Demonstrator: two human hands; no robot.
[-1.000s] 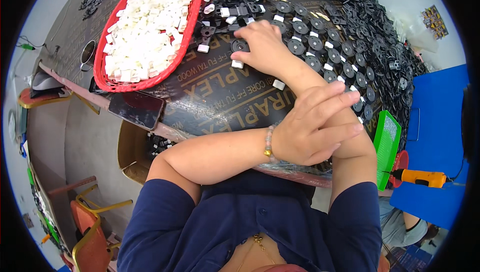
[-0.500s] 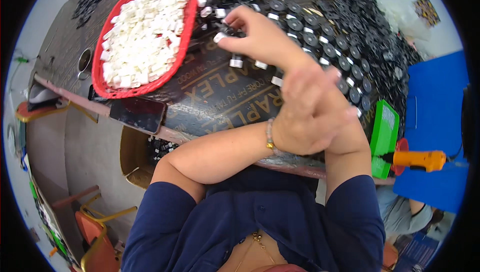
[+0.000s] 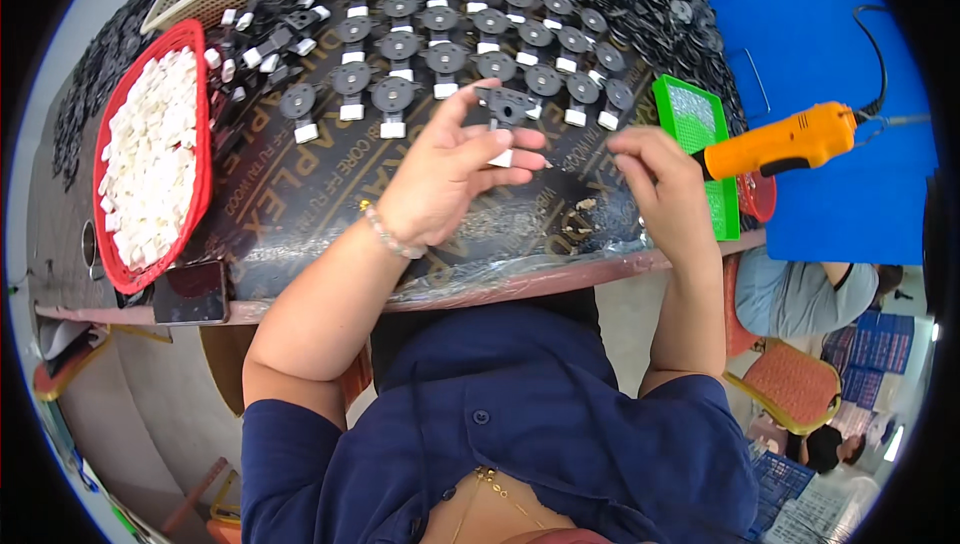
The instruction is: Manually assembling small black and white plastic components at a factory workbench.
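Observation:
Near the table's front, my left hand (image 3: 450, 169) holds a black plastic part (image 3: 508, 106) with a white block (image 3: 503, 158) at its lower end. Thumb and fingers are around it, and the other fingers stretch to the right. A bead bracelet circles that wrist. My right hand (image 3: 665, 189) is closed in a pinch beside the green tray (image 3: 730, 206); whatever sits between its fingertips is too small to name. Just right of it, an orange electric screwdriver (image 3: 785, 144) lies with its dark front end over the tray.
Rows of black round parts with white blocks (image 3: 445, 59) stand beyond my hands. A red basket of white blocks (image 3: 118, 266) and a phone (image 3: 192, 294) are at left. Loose black parts (image 3: 640, 9) pile up behind. At right are a blue panel (image 3: 840, 194) and a seated person (image 3: 790, 294).
My right hand has come from the white-tipped parts near the basket to the green tray. My left hand, blurred over my right arm before, now holds a black part. The view has shifted rightward.

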